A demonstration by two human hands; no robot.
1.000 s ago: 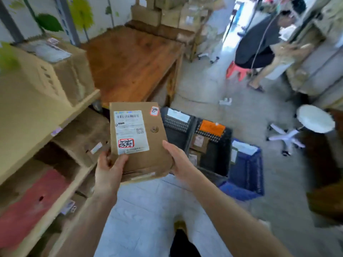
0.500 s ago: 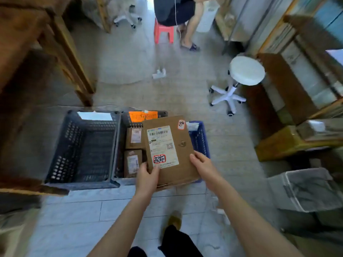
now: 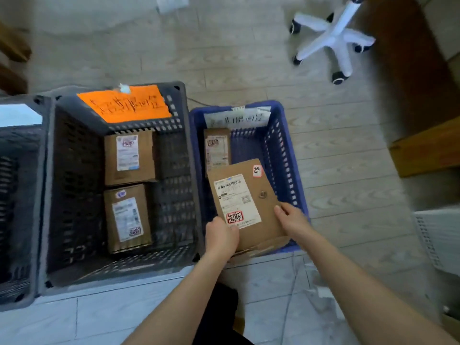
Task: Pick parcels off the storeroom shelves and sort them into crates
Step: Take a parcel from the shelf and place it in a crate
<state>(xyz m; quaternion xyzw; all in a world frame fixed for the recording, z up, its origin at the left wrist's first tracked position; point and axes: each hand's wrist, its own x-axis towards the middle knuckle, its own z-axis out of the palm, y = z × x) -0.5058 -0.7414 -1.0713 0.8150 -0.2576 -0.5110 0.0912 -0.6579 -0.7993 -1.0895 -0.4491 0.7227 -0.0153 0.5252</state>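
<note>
Parcel lowered over blue crate; hands grip.

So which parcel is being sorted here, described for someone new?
Find the blue crate, rightmost of three on the floor. Over its near end, the left hand and right hand hold a flat brown parcel. Unlike the smaller parcel lying beyond it, it is tilted and held.

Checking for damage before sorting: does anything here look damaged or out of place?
The flat parcel, held by left hand and right hand over the blue crate, looks creased and gaping along its near edge. White litter lies on the floor farther off.
</note>
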